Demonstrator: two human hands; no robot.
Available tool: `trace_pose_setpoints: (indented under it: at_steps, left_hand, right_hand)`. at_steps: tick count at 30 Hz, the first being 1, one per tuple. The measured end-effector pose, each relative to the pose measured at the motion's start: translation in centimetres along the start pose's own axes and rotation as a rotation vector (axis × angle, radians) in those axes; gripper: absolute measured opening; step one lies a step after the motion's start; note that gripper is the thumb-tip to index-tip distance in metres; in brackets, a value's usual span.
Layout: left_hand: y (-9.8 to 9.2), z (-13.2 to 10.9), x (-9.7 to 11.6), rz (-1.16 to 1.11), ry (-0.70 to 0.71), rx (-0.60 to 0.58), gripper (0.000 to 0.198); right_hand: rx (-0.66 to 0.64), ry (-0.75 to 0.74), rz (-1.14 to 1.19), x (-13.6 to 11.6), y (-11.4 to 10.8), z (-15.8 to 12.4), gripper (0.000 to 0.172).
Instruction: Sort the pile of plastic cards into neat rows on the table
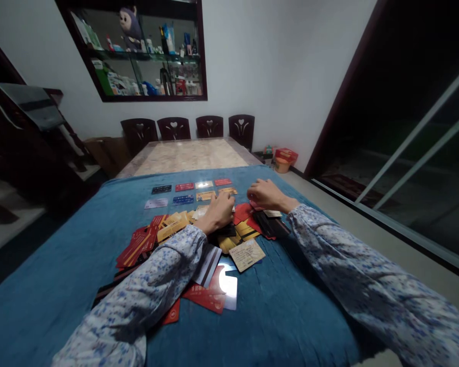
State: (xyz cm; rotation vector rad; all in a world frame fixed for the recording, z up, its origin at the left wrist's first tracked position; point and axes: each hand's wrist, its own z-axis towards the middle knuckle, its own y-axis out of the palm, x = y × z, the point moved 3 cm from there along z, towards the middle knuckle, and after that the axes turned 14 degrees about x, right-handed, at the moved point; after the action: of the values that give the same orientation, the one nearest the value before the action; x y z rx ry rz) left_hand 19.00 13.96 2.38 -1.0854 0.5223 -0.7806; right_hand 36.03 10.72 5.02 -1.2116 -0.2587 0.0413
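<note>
Home dining room: table (191,156), dark chairs (181,131) (and a plush toy (130,29)).

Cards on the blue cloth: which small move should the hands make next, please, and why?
Probably the right hand should take one card from the loose pile and lay it flat near the two rows of cards. The rows' cards lie side by side, while those in the pile overlap. Both the right hand and the left hand are at the pile.

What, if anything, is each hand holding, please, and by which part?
I cannot tell: the left hand and right hand are at the card pile, but no grip is clear.
</note>
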Motion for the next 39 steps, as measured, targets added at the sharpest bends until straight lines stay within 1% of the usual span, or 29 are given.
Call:
trace_pose_setpoints:
  at_steps: [4, 8, 12, 16, 21, 26, 30, 34, 39]
  left_hand:
    - [0.4, 0.4, 1.7, -0.009, 0.036, 0.007, 0.023]
    - [0.7, 0.9, 3.2, -0.035, 0.055, -0.010, 0.025]
    - [1.3, 1.6, 4.3, -0.059, 0.054, -0.008, 0.026]
    - [2.2, 2.3, 5.3, -0.112, 0.033, 0.009, 0.032]
    - [3.2, 3.0, 6.4, -0.160, 0.019, -0.002, 0.033]
    - [4.1, 3.2, 6.7, -0.167, -0.007, -0.020, 0.035]
    - [4.5, 3.2, 6.6, -0.192, 0.009, -0.016, 0.033]
    - [4.7, 3.1, 6.6, -0.227, 0.015, 0.014, 0.030]
    - [4.7, 3.0, 6.8, -0.258, 0.038, 0.041, 0.027]
  right_hand:
    - [-0.004, 0.023, -0.003, 1.1, 0.6, -1.7, 0.025]
    - [0.013, 0.073, -0.018, 2.3, 1.2, -3.1, 0.027]
    - [-0.006, 0.116, -0.016, 3.5, 2.0, -4.3, 0.026]
    - [0.016, 0.145, 0.005, 4.4, 3.1, -5.1, 0.034]
    - [0.005, 0.116, 0.060, 5.1, 4.9, -5.6, 0.043]
    - [-0.020, 0.101, 0.125, 5.7, 6.1, -5.9, 0.041]
    - [-0.002, 0.105, 0.156, 5.9, 6.2, -6.2, 0.037]
    - [0.034, 0.102, 0.173, 6.2, 6.2, -6.5, 0.033]
    - [0.080, 0.071, 0.219, 6.6, 6.2, -6.9, 0.039]
